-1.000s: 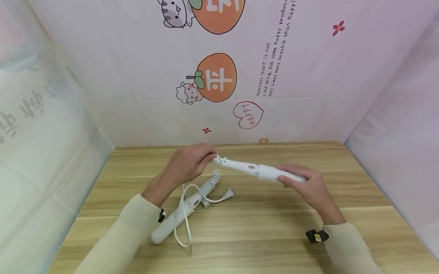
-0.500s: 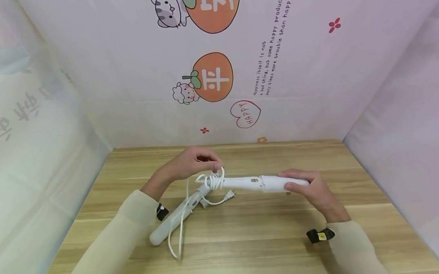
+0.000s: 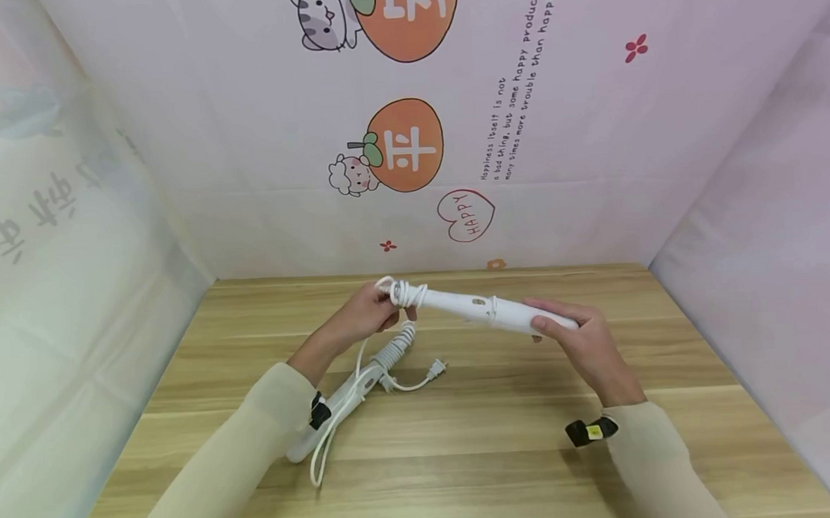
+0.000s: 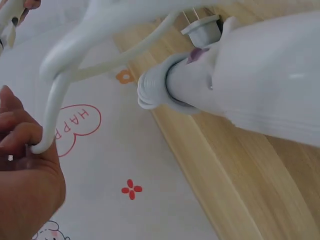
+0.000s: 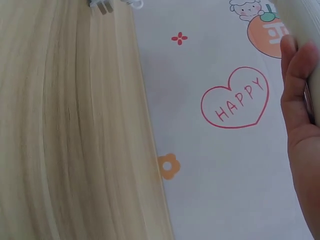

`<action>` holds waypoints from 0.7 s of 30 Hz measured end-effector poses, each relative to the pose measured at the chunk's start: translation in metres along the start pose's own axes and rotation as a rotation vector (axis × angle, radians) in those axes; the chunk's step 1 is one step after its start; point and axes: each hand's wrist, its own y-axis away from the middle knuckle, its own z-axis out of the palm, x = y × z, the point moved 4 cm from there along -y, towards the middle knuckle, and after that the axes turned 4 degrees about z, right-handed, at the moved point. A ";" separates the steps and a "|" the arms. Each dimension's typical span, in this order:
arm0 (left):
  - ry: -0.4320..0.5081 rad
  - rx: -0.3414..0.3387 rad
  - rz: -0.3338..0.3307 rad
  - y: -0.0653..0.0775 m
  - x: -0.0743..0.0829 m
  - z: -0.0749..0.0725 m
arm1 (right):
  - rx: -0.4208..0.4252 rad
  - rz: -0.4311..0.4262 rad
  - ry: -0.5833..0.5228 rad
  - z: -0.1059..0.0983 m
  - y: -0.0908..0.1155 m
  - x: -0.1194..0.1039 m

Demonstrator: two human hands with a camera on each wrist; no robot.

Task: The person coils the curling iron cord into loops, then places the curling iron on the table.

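My right hand (image 3: 585, 336) grips the wide end of a white hair iron (image 3: 452, 304), raised over the table. White cord (image 3: 408, 294) is looped round its narrow end. My left hand (image 3: 365, 315) is at that end, and in the left wrist view its curled fingers pinch the cord (image 4: 52, 107). A second white hair iron (image 3: 345, 405) lies on the table below my left forearm, with cord coiled tightly round its upper end. In the right wrist view only part of the held hair iron (image 5: 300, 20) shows beside my fingers.
The wooden table (image 3: 535, 455) carries a white two-prong plug (image 3: 437, 368) right of the lying iron. A loose cord loop (image 3: 317, 464) hangs down across that iron. Printed white cloth walls (image 3: 566, 221) stand at the back and both sides.
The held iron dips toward the lying one, then rises again, its narrow end lifting. My left hand shifts from above the cord coils to beside and under them, drawing the cord round.
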 end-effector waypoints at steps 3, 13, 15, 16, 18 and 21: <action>0.020 0.026 -0.038 -0.003 -0.001 0.003 | 0.039 0.017 -0.015 0.002 -0.008 0.001; -0.078 0.034 -0.052 0.012 0.000 0.017 | 0.150 -0.040 -0.071 0.000 -0.020 0.000; -0.132 0.049 -0.050 0.015 0.003 0.019 | 0.161 -0.047 -0.072 -0.001 -0.022 0.000; -0.174 0.061 -0.039 0.016 0.007 0.019 | 0.160 -0.049 -0.057 -0.001 -0.022 -0.001; -0.270 0.092 -0.010 0.017 0.014 0.017 | 0.154 -0.050 -0.006 -0.001 -0.024 -0.001; -0.441 0.121 0.042 0.019 0.027 0.012 | 0.154 -0.052 0.078 0.001 -0.025 -0.003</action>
